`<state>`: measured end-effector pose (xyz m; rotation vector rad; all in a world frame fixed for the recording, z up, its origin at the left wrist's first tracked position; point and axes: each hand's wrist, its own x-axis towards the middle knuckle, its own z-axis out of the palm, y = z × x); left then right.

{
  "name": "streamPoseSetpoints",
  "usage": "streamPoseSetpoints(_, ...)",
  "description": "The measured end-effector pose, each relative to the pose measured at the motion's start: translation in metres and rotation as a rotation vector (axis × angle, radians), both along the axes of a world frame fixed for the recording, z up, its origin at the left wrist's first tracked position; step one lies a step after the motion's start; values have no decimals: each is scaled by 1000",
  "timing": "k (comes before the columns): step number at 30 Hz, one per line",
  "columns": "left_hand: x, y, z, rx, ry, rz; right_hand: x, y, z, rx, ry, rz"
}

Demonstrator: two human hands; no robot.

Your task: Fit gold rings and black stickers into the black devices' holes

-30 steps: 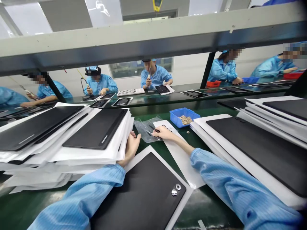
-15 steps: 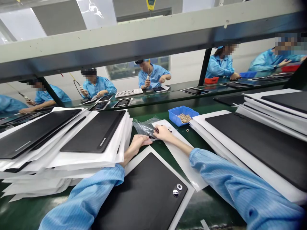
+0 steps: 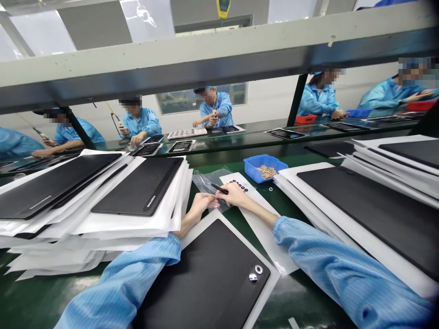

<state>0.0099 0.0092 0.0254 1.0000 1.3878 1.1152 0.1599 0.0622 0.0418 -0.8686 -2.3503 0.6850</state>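
Note:
My right hand [image 3: 233, 194] pinches slim black tweezers [image 3: 218, 188] above a white sheet printed with black dots [image 3: 238, 185]. My left hand [image 3: 200, 203] lies with its fingers stretched out, their tips against my right hand, beside a clear plastic bag [image 3: 206, 180]. Just below my wrists rests a black panel on white backing [image 3: 202, 278], with two round metal pieces [image 3: 255, 274] near its corner. Anything small held at the tweezer tips is too small to tell.
Stacks of black panels on white sheets [image 3: 137, 196] rise to my left and right on the green bench. A blue bin of small brass parts [image 3: 265, 167] stands ahead. Beyond a shelf and grey beam [image 3: 171, 75], co-workers in blue work.
My left hand has moved from the edge of the left stack to the right, over the bench, and now meets my right hand. My right hand stays near the dotted sheet.

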Motion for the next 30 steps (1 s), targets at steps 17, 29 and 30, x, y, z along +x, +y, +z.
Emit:
streamPoseSetpoints(17,1,-4,1,-26,78,-60,0,7,-8,-97,-133,-126)
streamPoseSetpoints(29,2,-5,1,-26,202,-63,4,7,-8,-235,-51,-28)
streamPoseSetpoints(30,2,-5,1,-21,226,-60,4,7,-8,-252,-32,-24)
